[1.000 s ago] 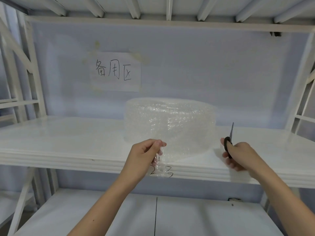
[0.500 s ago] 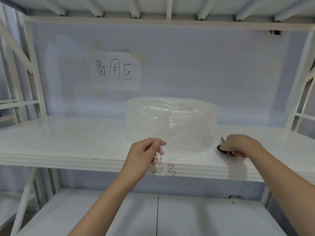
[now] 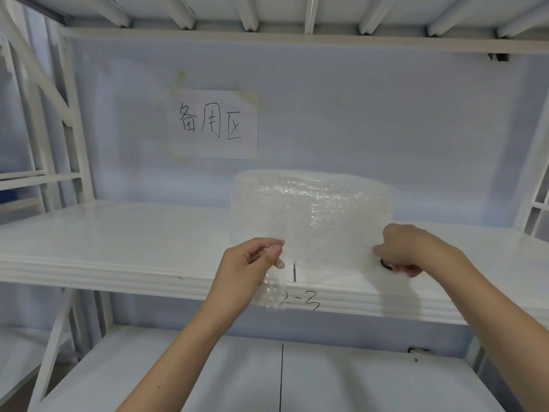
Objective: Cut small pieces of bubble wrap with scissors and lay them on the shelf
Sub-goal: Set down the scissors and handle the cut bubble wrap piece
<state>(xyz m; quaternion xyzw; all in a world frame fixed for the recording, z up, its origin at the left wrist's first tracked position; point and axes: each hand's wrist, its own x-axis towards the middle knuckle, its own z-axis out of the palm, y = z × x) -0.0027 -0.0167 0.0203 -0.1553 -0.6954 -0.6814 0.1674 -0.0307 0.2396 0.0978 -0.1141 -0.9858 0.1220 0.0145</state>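
Note:
A big roll of clear bubble wrap [image 3: 312, 203] stands on the white middle shelf [image 3: 118, 239]. Its loose end hangs toward me over the shelf's front edge. My left hand [image 3: 252, 272] pinches the left edge of that loose sheet [image 3: 274, 289], which droops below my fingers. My right hand [image 3: 413, 251] is closed around the black-handled scissors [image 3: 386, 265] at the sheet's right side. Only a black handle loop shows; the blades are hidden behind the wrap and my hand.
A paper sign with handwritten characters [image 3: 212, 124] is taped to the back wall. Handwriting marks the shelf's front edge [image 3: 303, 301]. A lower shelf [image 3: 208, 376] lies below my arms, an upper shelf [image 3: 297, 40] overhead, with white frame posts [image 3: 68, 129] at the sides.
My right hand swung the scissors from upright down to the shelf, then moved left to the sheet's right edge. My left hand kept its pinch on the sheet.

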